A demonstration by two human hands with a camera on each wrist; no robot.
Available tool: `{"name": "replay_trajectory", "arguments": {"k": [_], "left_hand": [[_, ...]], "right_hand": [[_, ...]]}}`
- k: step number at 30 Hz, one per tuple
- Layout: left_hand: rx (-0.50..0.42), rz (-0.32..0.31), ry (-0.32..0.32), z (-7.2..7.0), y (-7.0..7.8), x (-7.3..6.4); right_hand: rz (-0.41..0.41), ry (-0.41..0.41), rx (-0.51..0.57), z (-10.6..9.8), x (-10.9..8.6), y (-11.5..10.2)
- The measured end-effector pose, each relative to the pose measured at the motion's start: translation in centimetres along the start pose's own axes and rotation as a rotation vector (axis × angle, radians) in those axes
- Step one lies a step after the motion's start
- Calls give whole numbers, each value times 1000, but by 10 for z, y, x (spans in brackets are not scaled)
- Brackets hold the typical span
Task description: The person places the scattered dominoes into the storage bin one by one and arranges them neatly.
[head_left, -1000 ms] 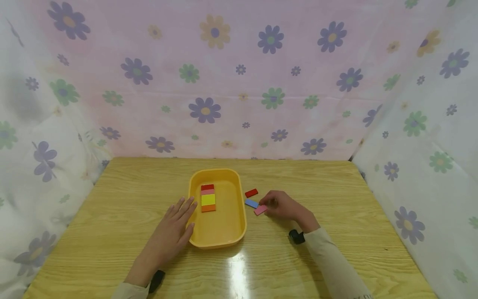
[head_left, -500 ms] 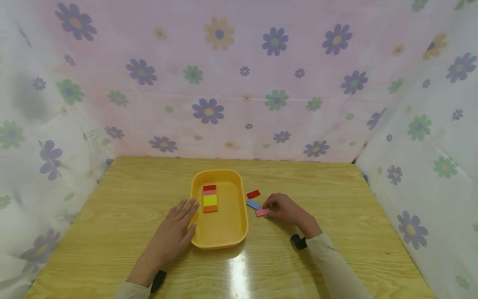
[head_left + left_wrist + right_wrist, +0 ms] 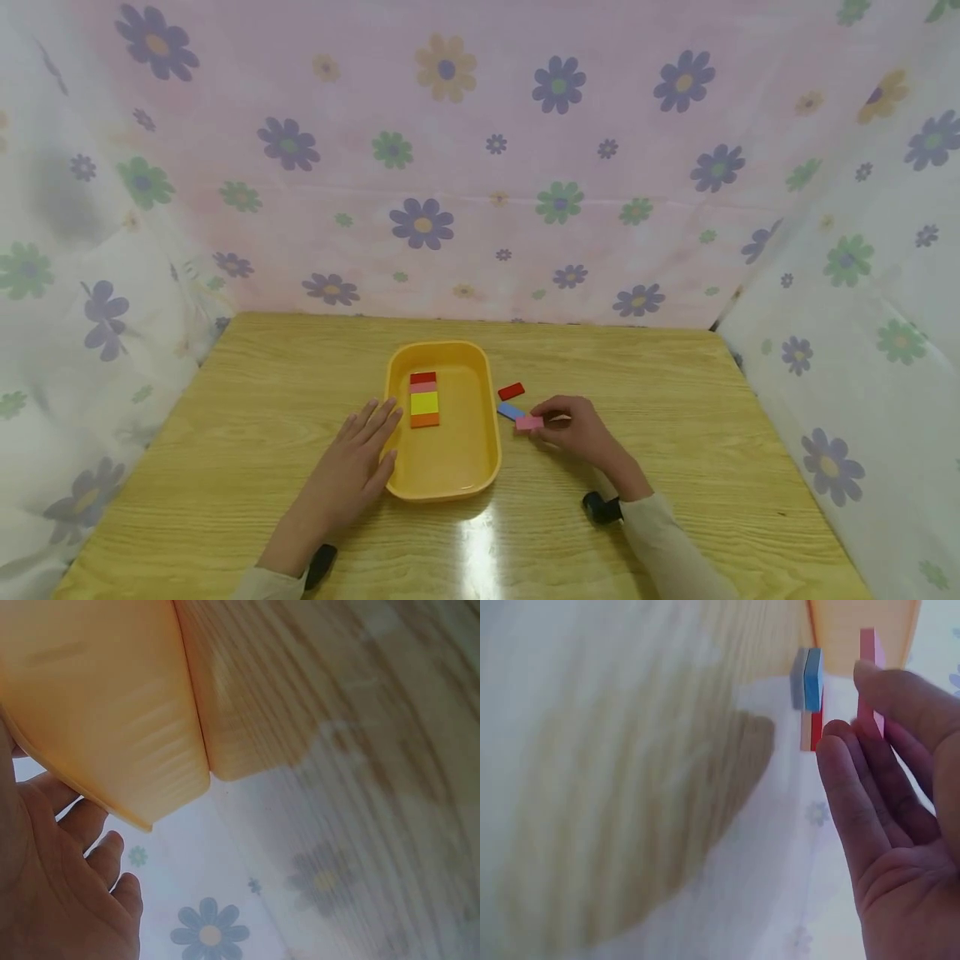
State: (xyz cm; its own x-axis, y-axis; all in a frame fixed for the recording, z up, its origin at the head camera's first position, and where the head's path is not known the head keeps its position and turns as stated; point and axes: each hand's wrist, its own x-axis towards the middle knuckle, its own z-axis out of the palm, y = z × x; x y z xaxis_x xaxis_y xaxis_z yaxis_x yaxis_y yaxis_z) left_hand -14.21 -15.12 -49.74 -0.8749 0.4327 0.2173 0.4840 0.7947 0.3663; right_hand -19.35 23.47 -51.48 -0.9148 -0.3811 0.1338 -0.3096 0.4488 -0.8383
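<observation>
My right hand (image 3: 581, 429) pinches a pink domino-like block (image 3: 528, 423) between thumb and fingers, right of the yellow tray (image 3: 442, 492). In the right wrist view the pink block (image 3: 867, 652) is held above the table. Just beyond it lie a blue block (image 3: 510, 411) and a red block (image 3: 512, 391) on the wood. My left hand (image 3: 356, 458) rests on the tray's left rim with fingers extended. Inside the tray, a row of flat blocks lies edge to edge: dark red (image 3: 423, 377), pink (image 3: 423, 387), yellow (image 3: 424, 403) and orange (image 3: 424, 420).
The wooden table (image 3: 285, 367) has a floral cloth (image 3: 480, 167) behind it and at both sides. Each wrist carries a small black camera, such as the one at the right wrist (image 3: 602, 508).
The right hand has lifted the pink block slightly and turned it more level, away from the blue block. The left hand stays on the tray rim. The view has shifted a little.
</observation>
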Motion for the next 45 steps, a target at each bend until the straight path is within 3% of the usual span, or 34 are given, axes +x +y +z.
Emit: {"name": "replay_trajectory", "arguments": {"k": [12,20,27,35,45], "left_hand": [[2,-11,-10,-2,1,0],[7,-4,-2,-3,3,2],[8,-4,12,0,3,2],[11,3,28,3,5,1],[7,-17,17,1,6,-2]], "right_hand": [[103,83,167,18,-10,-8],[164,149,221,31,-18,-15],[203,282,369,42,-22,-30],[145,503,506,53,-18,-53],[117,447,594,79,-3,-88]]}}
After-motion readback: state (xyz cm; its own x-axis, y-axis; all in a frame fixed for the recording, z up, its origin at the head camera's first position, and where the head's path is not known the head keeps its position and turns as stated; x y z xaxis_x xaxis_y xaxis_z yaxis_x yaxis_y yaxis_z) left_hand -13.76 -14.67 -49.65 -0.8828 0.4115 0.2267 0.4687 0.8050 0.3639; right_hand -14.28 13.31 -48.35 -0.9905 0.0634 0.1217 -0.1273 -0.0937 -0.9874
